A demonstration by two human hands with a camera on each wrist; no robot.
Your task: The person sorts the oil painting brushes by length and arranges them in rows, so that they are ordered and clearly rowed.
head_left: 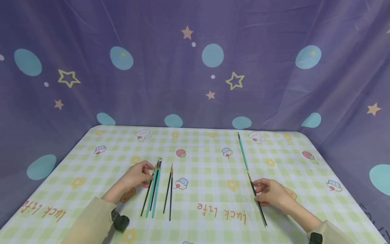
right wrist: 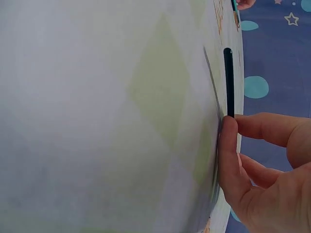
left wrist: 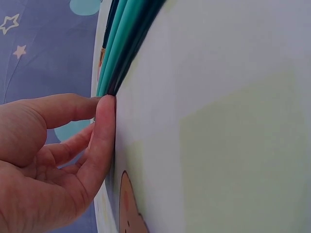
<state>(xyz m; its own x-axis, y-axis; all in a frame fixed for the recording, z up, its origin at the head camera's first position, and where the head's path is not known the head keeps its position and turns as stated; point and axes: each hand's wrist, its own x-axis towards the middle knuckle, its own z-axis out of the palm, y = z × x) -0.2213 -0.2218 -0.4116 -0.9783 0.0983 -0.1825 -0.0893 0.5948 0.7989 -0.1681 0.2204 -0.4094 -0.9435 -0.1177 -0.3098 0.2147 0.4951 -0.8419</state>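
Note:
Several thin paintbrushes, with teal and black handles, lie together on the left of the table, bristles toward the far side. At their left edge my left hand pinches with thumb and finger; its fingertips cover which brushes are caught. The bundle's teal handles run upward from those fingertips in the left wrist view. On the right, my right hand pinches a black paintbrush by its handle. The same black handle sticks out above the fingertips in the right wrist view, close to the cloth.
Two black paintbrushes lie just right of the bundle, bristle ends close together. A teal paintbrush lies farther back on the right, beyond the held brush's tip. Green checked cloth covers the table, with a purple curtain behind it.

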